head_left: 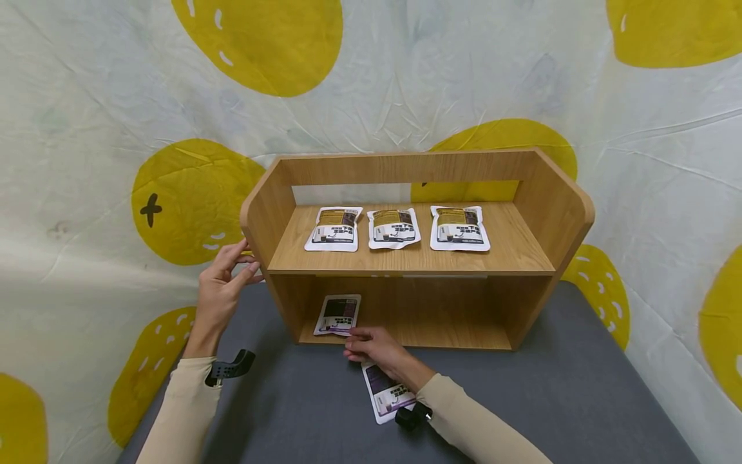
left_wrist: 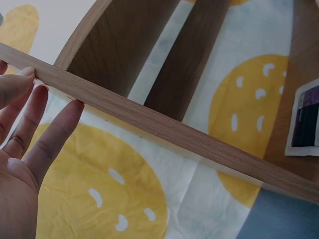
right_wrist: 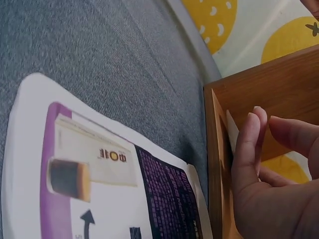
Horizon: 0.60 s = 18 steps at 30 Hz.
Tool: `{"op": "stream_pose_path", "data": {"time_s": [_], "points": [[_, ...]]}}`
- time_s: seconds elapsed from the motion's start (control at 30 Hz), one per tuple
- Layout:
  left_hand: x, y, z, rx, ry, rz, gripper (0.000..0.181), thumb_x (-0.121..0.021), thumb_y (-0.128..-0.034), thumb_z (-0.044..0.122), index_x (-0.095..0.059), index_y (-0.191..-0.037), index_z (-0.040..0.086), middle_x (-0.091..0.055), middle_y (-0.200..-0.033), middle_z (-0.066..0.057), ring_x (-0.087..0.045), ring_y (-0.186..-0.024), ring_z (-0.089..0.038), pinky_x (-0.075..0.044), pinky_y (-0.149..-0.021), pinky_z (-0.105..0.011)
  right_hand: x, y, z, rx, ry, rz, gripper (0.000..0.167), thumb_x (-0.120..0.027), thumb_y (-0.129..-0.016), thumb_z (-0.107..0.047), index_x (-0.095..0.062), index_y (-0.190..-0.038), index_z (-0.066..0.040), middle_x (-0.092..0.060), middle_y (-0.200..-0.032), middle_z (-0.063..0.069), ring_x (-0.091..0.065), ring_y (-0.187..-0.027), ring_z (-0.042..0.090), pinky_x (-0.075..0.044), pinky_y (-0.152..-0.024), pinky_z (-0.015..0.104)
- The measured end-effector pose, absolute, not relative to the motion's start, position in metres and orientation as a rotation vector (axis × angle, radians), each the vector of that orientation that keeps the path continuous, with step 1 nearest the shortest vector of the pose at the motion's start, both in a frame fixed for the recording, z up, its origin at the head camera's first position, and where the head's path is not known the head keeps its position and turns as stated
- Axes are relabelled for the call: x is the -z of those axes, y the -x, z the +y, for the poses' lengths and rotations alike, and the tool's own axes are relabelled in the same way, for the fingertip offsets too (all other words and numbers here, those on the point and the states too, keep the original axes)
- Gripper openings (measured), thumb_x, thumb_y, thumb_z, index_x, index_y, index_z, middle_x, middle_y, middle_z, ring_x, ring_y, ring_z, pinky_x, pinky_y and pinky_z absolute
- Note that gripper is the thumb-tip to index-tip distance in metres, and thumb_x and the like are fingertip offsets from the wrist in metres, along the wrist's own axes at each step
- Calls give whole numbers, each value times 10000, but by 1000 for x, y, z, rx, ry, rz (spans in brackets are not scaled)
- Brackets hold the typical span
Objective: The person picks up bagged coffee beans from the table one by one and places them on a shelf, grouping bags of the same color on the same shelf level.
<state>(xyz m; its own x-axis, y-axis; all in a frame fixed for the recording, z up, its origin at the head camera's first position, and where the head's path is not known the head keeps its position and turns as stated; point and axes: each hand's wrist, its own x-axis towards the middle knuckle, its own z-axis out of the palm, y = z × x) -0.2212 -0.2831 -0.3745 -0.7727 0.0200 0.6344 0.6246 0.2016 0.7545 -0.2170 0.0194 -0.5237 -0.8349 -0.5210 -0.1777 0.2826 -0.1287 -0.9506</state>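
Note:
A light wooden two-tier shelf point(head_left: 406, 265) stands on a grey-covered table. My left hand point(head_left: 220, 283) is at its left side panel, fingertips touching the wood; in the left wrist view the fingers point(left_wrist: 55, 134) are nearly straight against the panel edge point(left_wrist: 149, 117). On the lower tier, at the left, lies a white pouch with a dark purple label point(head_left: 338, 314). My right hand point(head_left: 379, 351) is at that pouch's front right corner. The right wrist view shows its thumb and fingertips close together with nothing seen between them. Beneath the right wrist, a second purple-labelled pouch point(head_left: 385, 399) lies on the table, partly covered.
Three white pouches with yellow-brown labels, left point(head_left: 334, 229), middle point(head_left: 394, 229) and right point(head_left: 460, 229), lie in a row on the upper tier. A white cloth with yellow patterns point(head_left: 371, 77) hangs behind the shelf. The grey table point(head_left: 556, 386) extends in front.

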Motion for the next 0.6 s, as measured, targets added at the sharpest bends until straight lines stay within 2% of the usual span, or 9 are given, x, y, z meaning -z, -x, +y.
{"op": "stream_pose_path", "data": {"time_s": [0.2,0.33,0.47,0.6], "points": [[375,221,-283,1611,580,-1996,596,-612,-942,-127,-532,-1484,108,-543,-1301,-103,-601,-1046,-185,-628,-773,-322,521,216,26,1971,297,1657,538,-616,-977,31,-399,-1447,177,-516,-1361,365,-698,-901,146,-625,-817,231],[374,221,-284,1613,589,-1987,590,-612,-942,-127,-533,-1481,100,-547,-1293,-106,-603,-1047,-186,-628,-772,-328,516,212,35,1895,346,1760,454,-650,-973,-11,-510,-1372,155,-624,-1204,283,-693,-898,177,-639,-836,325],[374,221,-284,1627,608,-1966,594,-607,-934,-149,-534,-1476,81,-547,-1293,-114,-605,-1043,-192,-628,-762,-327,511,206,47,1795,421,1874,419,-677,-963,-41,-562,-1324,138,-657,-1125,212,-696,-946,238,-637,-867,417],[374,222,-283,1636,613,-1967,598,-605,-933,-151,-531,-1479,82,-542,-1304,-115,-604,-1051,-197,-630,-761,-319,506,200,60,1712,463,1954,394,-698,-941,-41,-592,-1276,136,-668,-1082,184,-688,-941,225,-640,-845,389]]}}
